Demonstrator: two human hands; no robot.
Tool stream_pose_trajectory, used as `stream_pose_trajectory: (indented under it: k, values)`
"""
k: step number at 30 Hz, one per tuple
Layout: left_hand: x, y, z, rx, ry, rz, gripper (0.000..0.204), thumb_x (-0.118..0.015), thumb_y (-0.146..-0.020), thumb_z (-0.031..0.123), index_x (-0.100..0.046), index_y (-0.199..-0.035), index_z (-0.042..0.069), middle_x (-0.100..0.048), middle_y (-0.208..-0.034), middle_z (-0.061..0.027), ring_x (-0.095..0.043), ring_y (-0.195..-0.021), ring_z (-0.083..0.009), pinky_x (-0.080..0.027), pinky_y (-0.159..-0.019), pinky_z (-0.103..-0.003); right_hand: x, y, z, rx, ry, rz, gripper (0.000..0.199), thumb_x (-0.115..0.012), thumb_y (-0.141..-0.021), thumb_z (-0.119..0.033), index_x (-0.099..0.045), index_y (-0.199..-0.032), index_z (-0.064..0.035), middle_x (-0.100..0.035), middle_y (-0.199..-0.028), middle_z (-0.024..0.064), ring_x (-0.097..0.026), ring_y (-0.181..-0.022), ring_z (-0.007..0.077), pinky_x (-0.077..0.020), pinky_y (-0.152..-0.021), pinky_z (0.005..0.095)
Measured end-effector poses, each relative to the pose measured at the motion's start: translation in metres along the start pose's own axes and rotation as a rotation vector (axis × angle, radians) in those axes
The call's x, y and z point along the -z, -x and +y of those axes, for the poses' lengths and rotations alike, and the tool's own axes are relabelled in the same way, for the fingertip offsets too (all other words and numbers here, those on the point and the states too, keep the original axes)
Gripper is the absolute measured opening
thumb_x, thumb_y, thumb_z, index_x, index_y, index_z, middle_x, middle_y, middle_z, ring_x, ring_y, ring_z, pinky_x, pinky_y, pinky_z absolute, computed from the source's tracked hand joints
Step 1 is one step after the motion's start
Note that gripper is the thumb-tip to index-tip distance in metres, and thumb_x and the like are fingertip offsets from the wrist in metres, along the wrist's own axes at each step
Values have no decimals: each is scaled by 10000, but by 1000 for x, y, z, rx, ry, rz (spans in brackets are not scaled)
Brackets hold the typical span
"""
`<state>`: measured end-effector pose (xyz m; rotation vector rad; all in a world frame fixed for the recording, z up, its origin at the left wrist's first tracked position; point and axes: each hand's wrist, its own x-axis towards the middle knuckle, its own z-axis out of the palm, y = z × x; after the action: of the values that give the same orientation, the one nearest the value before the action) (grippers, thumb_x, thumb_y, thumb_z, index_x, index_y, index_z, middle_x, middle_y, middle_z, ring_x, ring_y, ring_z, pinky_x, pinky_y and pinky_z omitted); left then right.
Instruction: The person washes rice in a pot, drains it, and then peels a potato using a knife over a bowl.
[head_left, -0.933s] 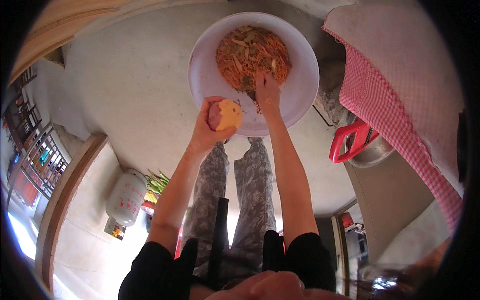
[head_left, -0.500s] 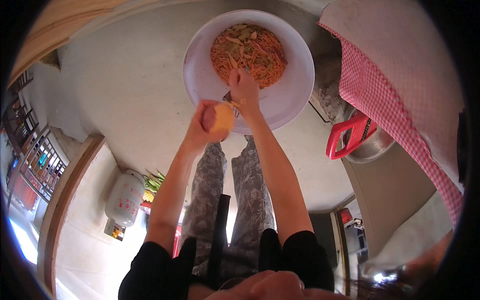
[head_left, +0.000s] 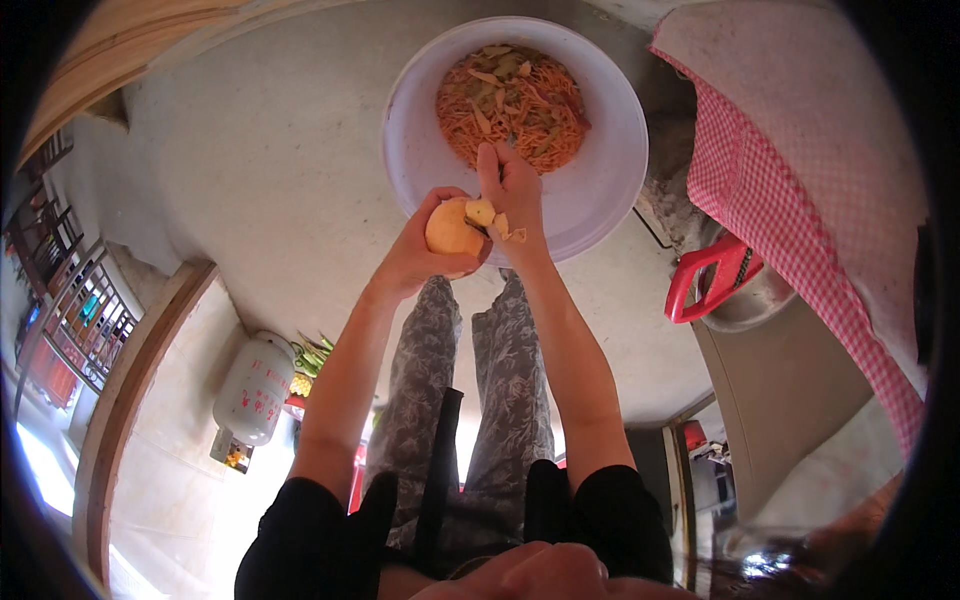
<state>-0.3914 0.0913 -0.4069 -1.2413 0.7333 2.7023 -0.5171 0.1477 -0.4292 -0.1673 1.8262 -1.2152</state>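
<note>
My left hand [head_left: 425, 245] is closed round a rounded, orange-fleshed vegetable [head_left: 453, 228] that looks like a sweet potato. Its visible side is bare of skin. My right hand [head_left: 515, 190] grips a small peeling tool [head_left: 478, 229]; its narrow dark blade lies against the vegetable, and the grip is mostly hidden by my fingers. Whether it is a knife or a peeler I cannot tell. Pale peel [head_left: 480, 211] hangs at the blade, and more scraps cling by my right wrist. Both hands are over the near rim of a wide white tub [head_left: 610, 150] holding orange shreds [head_left: 545, 95] and peel.
At right, a red-framed grater [head_left: 705, 280] rests on a metal basin [head_left: 750, 305], beside a table with a red-checked cloth [head_left: 745, 150]. A white gas cylinder [head_left: 255, 390] and green vegetables [head_left: 313, 355] stand at left. My legs are just below the tub.
My left hand has turned the vegetable and moved slightly right. The blade now meets its right side, with peel gathered there. The whole scene has shifted a little rightward.
</note>
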Motion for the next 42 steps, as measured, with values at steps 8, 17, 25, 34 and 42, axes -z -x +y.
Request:
stream_pose_trajectory:
  k: [8, 17, 25, 34, 42]
  values:
    - [3, 6, -10, -62, -163, -13, 599, -702, -584, -30, -395, -1083, 92, -538, -885, -40, -538, -836, -139, -470, -696, -264, 2, -20, 25, 97, 275, 161, 247, -433, -846, -201, -500, -761, 21, -518, -666, 190, -498, -601, 347, -403, -562, 366]
    - [10, 4, -11, 16, 161, 106, 650, -680, -617, -22, -365, -1173, 97, -480, -1050, -63, -518, -924, -159, -463, -775, -277, 12, -16, 29, -373, -232, 81, 291, -415, -873, -249, -479, -790, 22, -491, -616, 178, -484, -545, 305, -409, -536, 351]
    - [-6, 10, -7, 57, 46, 34, 654, -667, -592, -52, -362, -1154, 85, -509, -967, -81, -555, -813, -176, -478, -657, -283, 0, -1, 19, 70, 123, 113, 293, -403, -883, -263, -479, -791, 5, -506, -652, 175, -461, -583, 327, -407, -600, 366]
    - [-5, 4, -1, 52, 94, 137, 622, -672, -606, -47, -372, -1130, 102, -508, -988, -67, -547, -860, -156, -482, -717, -284, 13, -12, 31, -383, -174, 15, 329, -404, -879, -291, -483, -758, 5, -541, -672, 191, -527, -663, 372, -404, -600, 402]
    - [-18, -1, -7, 25, -125, 8, 674, -670, -587, -79, -339, -1146, 102, -523, -926, -67, -550, -821, -164, -472, -650, -265, 28, -45, 91, -24, 531, 69, 343, -390, -883, -283, -513, -764, 15, -547, -695, 203, -528, -674, 379, -414, -595, 396]
